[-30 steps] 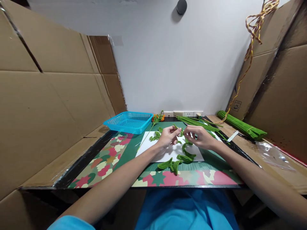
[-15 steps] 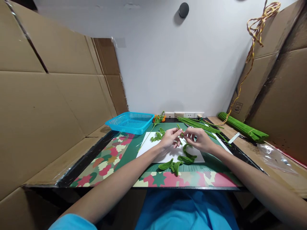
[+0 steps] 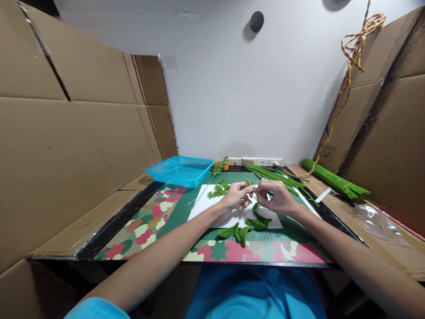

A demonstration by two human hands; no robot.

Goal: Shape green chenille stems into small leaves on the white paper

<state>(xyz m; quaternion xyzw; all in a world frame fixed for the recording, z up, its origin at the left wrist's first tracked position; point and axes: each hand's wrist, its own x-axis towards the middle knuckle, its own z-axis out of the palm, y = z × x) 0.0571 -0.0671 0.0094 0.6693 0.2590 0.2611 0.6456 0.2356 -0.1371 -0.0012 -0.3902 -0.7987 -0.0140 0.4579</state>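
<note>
My left hand [image 3: 237,196] and my right hand [image 3: 277,197] meet above a white sheet [image 3: 212,207] on the table. Both pinch one green pipe cleaner [image 3: 257,212], whose short end pokes up between the fingertips while its long end curls down onto the sheet. Several bent green pipe-cleaner pieces [image 3: 239,231] lie just in front of my hands. A second small group of bent green pieces [image 3: 219,189] lies on the sheet's far left.
A blue mesh basket [image 3: 181,170] stands at the back left. Long green stems [image 3: 277,176] and a tied green bundle [image 3: 335,179] lie at the back right. An orange-flowered sprig [image 3: 219,167] rests by the wall sockets. Cardboard panels [image 3: 69,146] wall both sides. A camouflage-patterned mat [image 3: 149,217] covers the table.
My hands have drawn closer together, fingertips now nearly touching on the pipe cleaner. The view has shifted slightly.
</note>
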